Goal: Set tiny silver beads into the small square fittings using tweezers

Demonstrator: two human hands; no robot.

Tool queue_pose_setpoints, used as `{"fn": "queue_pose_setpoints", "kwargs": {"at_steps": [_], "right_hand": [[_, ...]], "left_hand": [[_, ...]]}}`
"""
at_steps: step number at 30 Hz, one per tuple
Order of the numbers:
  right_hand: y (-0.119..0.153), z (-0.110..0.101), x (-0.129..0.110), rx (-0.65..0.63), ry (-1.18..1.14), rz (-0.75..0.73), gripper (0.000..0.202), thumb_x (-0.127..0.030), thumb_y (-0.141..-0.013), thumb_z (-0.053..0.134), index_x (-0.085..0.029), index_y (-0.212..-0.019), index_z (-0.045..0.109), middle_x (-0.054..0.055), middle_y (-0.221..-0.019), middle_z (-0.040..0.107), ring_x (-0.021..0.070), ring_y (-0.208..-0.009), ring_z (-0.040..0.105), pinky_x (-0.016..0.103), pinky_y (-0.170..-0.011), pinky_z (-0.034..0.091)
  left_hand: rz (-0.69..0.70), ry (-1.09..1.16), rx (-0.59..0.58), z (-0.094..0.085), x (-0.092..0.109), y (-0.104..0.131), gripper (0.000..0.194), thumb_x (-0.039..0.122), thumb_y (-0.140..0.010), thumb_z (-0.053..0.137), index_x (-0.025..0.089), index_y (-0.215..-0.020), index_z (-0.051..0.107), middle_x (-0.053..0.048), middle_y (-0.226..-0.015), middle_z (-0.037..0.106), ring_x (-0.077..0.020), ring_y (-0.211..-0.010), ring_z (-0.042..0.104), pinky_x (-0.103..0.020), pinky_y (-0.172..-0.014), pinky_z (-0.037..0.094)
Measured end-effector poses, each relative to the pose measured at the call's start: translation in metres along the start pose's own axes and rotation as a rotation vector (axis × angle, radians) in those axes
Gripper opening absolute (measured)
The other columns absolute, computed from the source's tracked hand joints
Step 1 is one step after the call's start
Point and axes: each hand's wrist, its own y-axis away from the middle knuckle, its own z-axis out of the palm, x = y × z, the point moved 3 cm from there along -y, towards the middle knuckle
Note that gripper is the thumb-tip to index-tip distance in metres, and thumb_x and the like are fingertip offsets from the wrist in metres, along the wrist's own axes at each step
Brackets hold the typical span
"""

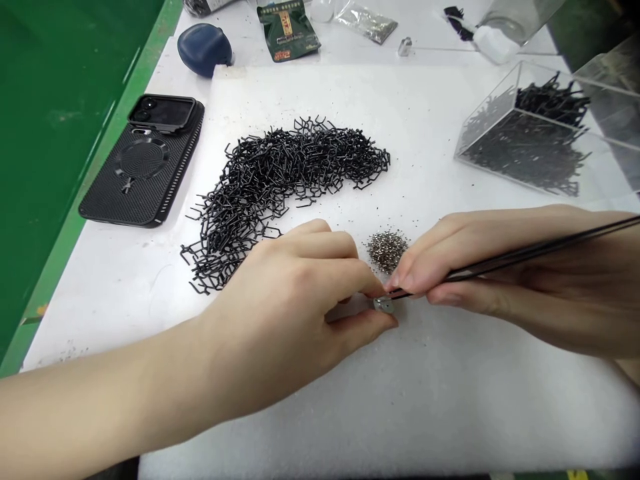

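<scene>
A small silvery metal part [384, 305] is pinched between the thumb and forefinger of my left hand [300, 287], low over the white work surface. In my right hand [480, 267] are thin dark tweezers [480, 261], their handle slanting up to the right. The tips of the tweezers meet the top of the metal part; whether they grip something tiny cannot be made out. Just beyond the fingers lies a little heap of tiny metallic pieces [387, 251]. Behind my left hand, a curved pile of bent black wire pieces [290, 167] spreads over the surface.
A clear box [520, 147] with black pieces stands at the right. On the left lies a black-cased phone [143, 160]. Along the back are a dark blue rounded object [204, 50], a green packet [289, 30], a clear bag [367, 21] and a small metal piece [405, 46].
</scene>
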Motion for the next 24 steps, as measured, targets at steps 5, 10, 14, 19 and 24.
{"fn": "queue_pose_setpoints", "kwargs": {"at_steps": [5,10,14,19,24], "right_hand": [[0.0016,-0.0007,0.0011,0.006,0.006,0.002,0.012,-0.033,-0.108,0.096,-0.043,-0.114,0.099,-0.003,-0.107,0.096,0.0248,-0.090,0.092,0.033,-0.076,0.078],[0.0027,-0.0036,0.0005,0.016,-0.034,0.016,0.026,-0.019,-0.102,0.097,-0.041,-0.116,0.098,-0.003,-0.107,0.096,0.0256,-0.090,0.093,0.033,-0.073,0.078],[0.0048,-0.0064,0.0018,0.027,-0.023,0.050,0.023,-0.024,-0.105,0.096,-0.044,-0.114,0.097,-0.004,-0.106,0.096,0.0276,-0.092,0.095,0.036,-0.071,0.077],[0.0053,-0.0050,0.0017,0.022,-0.044,0.007,0.030,-0.019,-0.101,0.098,-0.044,-0.118,0.099,-0.003,-0.107,0.096,0.0283,-0.094,0.094,0.039,-0.076,0.078],[0.0060,-0.0040,0.0025,0.037,-0.050,-0.002,0.029,-0.019,-0.100,0.099,-0.041,-0.118,0.098,-0.001,-0.108,0.096,0.0284,-0.095,0.094,0.039,-0.076,0.078]], "left_hand": [[-0.004,-0.015,0.006,0.0001,0.0006,-0.0004,0.011,0.023,-0.118,0.084,0.020,-0.110,0.091,0.001,-0.098,0.085,-0.0155,-0.084,0.071,-0.029,-0.075,0.059],[0.000,-0.002,-0.009,-0.0007,0.0014,-0.0018,0.011,0.020,-0.116,0.085,0.018,-0.106,0.090,0.000,-0.096,0.084,-0.0166,-0.088,0.074,-0.028,-0.077,0.060],[-0.015,-0.003,-0.020,-0.0013,0.0013,-0.0018,0.009,0.021,-0.115,0.087,0.020,-0.107,0.091,0.000,-0.095,0.085,-0.0181,-0.090,0.076,-0.031,-0.083,0.064],[-0.008,-0.002,-0.023,-0.0011,0.0020,-0.0026,0.009,0.020,-0.114,0.088,0.019,-0.106,0.091,0.000,-0.095,0.084,-0.0197,-0.096,0.079,-0.030,-0.087,0.064],[-0.010,0.008,-0.025,-0.0006,0.0018,-0.0038,0.007,0.019,-0.113,0.089,0.018,-0.108,0.092,0.000,-0.095,0.084,-0.0195,-0.098,0.079,-0.029,-0.086,0.063]]}}
